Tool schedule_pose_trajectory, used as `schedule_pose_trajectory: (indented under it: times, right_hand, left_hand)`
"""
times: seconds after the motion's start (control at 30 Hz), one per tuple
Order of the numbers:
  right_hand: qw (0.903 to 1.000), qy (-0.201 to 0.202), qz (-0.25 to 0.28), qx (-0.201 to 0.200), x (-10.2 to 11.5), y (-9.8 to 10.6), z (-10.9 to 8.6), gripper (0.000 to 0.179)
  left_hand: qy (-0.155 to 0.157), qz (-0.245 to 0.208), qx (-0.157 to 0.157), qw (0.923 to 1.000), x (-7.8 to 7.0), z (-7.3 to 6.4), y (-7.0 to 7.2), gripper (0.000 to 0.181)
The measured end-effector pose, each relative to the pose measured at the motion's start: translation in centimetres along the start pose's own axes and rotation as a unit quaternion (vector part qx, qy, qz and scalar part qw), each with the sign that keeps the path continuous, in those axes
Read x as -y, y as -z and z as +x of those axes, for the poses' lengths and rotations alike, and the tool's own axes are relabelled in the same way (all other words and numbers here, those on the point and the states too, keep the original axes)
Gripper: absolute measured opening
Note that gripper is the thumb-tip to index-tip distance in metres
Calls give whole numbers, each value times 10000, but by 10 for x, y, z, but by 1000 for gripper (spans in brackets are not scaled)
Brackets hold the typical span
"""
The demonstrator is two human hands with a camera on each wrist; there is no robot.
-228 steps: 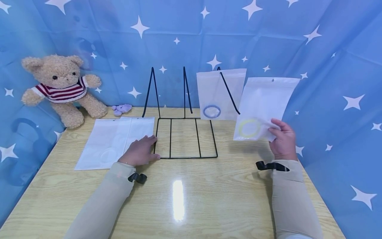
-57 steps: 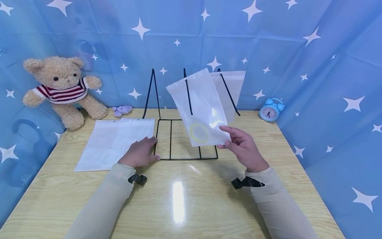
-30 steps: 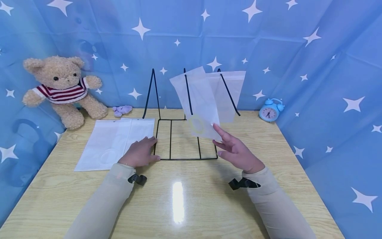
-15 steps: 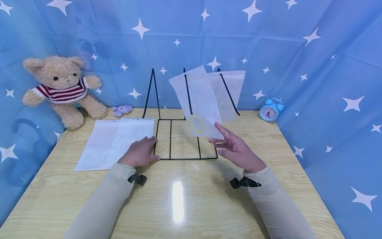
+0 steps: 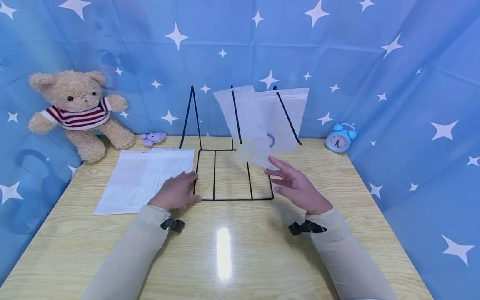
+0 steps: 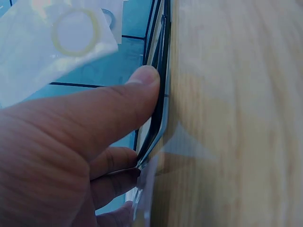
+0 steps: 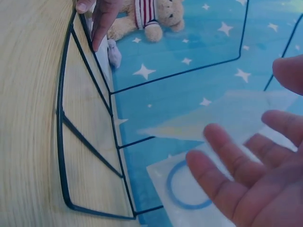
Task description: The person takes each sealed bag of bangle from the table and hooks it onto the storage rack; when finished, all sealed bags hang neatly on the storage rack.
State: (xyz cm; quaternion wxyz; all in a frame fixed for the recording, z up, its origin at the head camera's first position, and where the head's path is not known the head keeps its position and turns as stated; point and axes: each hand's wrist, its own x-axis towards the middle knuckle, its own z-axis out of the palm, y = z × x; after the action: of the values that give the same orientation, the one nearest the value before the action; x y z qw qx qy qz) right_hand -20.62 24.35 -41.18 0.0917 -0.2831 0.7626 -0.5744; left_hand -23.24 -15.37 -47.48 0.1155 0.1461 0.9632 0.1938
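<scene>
A black wire display rack [image 5: 232,200] stands on the table with three upright prongs. On its middle prong hangs a white zip bag [image 5: 249,121] with a yellow ring [image 5: 246,150] inside, tilted to one side. The right prong bears another zip bag [image 5: 290,116], a blue ring [image 7: 189,184] showing in it. My right hand [image 5: 296,185] is just off the tilted bag's lower corner, fingers spread and nothing gripped. My left hand [image 5: 175,191] rests on the rack base's left side; in the left wrist view its thumb [image 6: 118,104] presses the wire.
Two flat white bags [image 5: 138,179] overlap on the table left of the rack, partly beneath my left hand. A teddy bear [image 5: 80,112], a small purple toy [image 5: 153,137] and a blue alarm clock [image 5: 340,138] stand along the back by the starred curtain [image 5: 210,29].
My right hand brought the yellow-ring bag from the right to the middle prong and let go. The bag sways there, uncovering part of the blue ring. My left hand has stayed put.
</scene>
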Motion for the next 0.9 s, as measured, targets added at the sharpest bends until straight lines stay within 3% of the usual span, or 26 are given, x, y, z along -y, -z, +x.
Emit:
schedule_pose_trajectory:
  times: [0.17,0.3,0.4,0.5,0.6,0.9]
  right_hand:
    - [9976,-525,-284,-357,-11,4,2,67]
    - [9837,-1310,-1107,-533,-24,8,5,57]
    - [9686,-1938,-1534,-284,-36,10,7,59]
    - [9563,-2423,-1638,59,-47,12,8,64]
    - [9528,-2529,-1664,230,-56,13,8,67]
    - [9548,-2409,-1722,272,-67,12,10,72]
  left_hand:
    - [6,-3,8,10000,2,0,-2,84]
    - [-11,-16,2,10000,2,0,-3,84]
    - [-12,-16,15,10000,3,0,-3,84]
    - [-5,6,32,10000,2,0,-3,84]
    - [-8,32,23,10000,1,0,-3,84]
    - [5,4,-14,10000,1,2,-1,86]
